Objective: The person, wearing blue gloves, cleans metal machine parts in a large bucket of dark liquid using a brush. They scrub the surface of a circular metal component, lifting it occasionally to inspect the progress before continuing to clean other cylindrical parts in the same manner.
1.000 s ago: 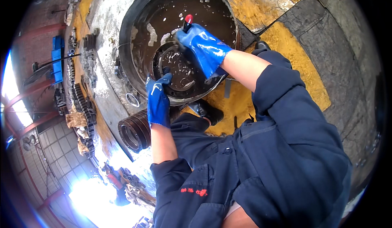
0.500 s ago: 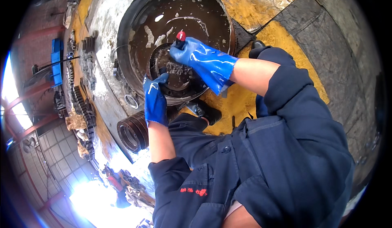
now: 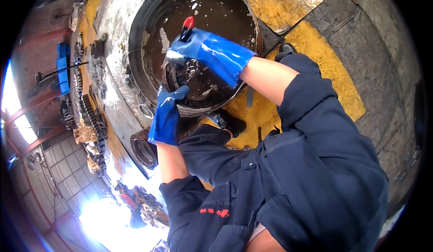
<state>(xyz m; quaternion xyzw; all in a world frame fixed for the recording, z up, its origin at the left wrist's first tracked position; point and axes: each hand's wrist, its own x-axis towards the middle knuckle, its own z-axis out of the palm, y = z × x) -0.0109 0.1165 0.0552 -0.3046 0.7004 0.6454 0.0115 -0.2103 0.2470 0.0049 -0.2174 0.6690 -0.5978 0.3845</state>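
Ring of dark metal (image 3: 198,102) lies in murky liquid (image 3: 221,19), on the near side of a wide round tub (image 3: 135,58). Gloved right hand (image 3: 190,45) up over its far left edge, fingers clamped round the handle of a tool (image 3: 188,24), black below, red at the top end. Working end sits under the glove, blurred; possibly a brush, but I cannot be sure. Gloved left hand (image 3: 170,102) at the near left edge of the ring, thumb set apart from the other fingers, grip closed on the metal.

On handling, I judge: hold the ring firmly with the left so it does not skate on the tub bottom; keep the right strokes short and overlapping, following the curve; shift the left grip round in small turns, its fingers well clear of the tool's path; press moderately, as wet gloves may slip and liquid may splash.

Counts, working outward: one tool, one ring in the tub, two gloved hands, one tub. Just outside its wall, one thin pale ring (image 3: 150,116) and one dark grooved cylinder (image 3: 146,137). Dark shoes: two, one near the tub (image 3: 233,122), one farther right. Far left, one blue box (image 3: 63,67).
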